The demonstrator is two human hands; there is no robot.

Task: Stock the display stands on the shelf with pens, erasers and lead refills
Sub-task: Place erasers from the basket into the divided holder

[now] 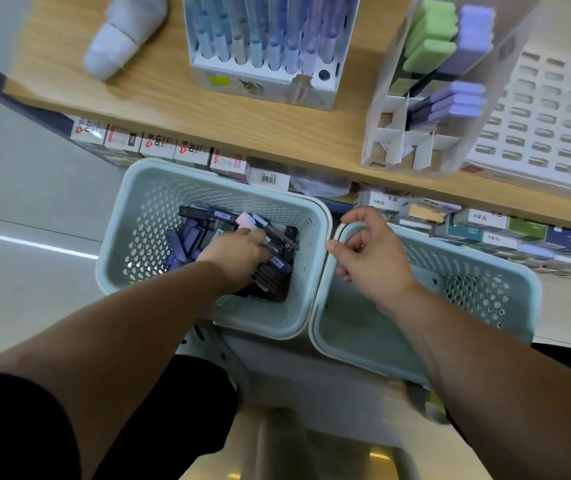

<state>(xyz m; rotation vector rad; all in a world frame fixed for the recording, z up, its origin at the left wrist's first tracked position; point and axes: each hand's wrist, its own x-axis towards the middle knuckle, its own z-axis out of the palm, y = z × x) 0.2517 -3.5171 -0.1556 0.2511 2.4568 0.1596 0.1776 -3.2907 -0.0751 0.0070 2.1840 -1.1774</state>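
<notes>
your left hand (239, 252) is down in the left basket (131, 244), a pale perforated plastic tub, fingers buried in a pile of slim dark and purple lead refill cases (187, 242); can't tell if it's actually gripping one, the fingertips are hidden. your right hand (370, 256) hovers over the near-left corner of the right basket (498, 292), fingers loosely curled, holding nothing. on the far wooden shelf (159, 98) there's a white pen stand (263, 64) packed with pastel pens, and to its right a cardboard eraser stand (412, 133) with chunky green and purple erasers (450, 50) up top, its lower slots bare.
</notes>
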